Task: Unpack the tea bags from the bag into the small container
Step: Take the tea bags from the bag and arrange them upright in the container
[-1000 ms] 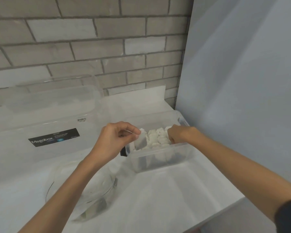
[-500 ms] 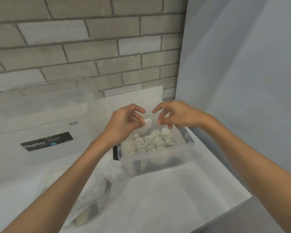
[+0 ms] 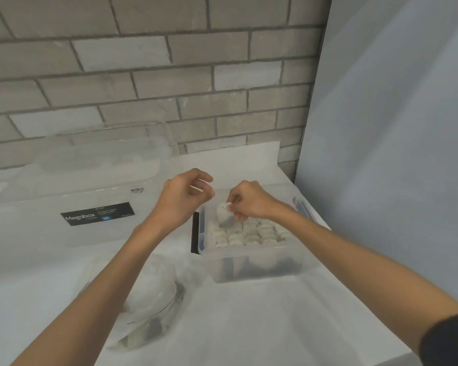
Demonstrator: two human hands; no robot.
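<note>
A small clear plastic container [image 3: 257, 262] stands on the white counter, filled with rows of several white tea bags [image 3: 249, 233]. My right hand [image 3: 249, 200] hovers over the container's back left part and pinches one tea bag [image 3: 224, 213] that hangs down onto the rows. My left hand [image 3: 181, 198] floats just left of the container, fingers loosely curled, holding nothing. A clear plastic bag [image 3: 148, 299] lies on the counter under my left forearm, with a few dark tea bags at its bottom.
A large clear Megabox storage box [image 3: 72, 196] with a black label fills the left of the counter [image 3: 249, 326]. A brick wall stands behind and a pale blue panel on the right. The counter's front right edge is close to the container.
The tea bag passed from my left hand to my right hand. My right hand lowered it onto the rows in the container, and my left hand drew back a little, empty.
</note>
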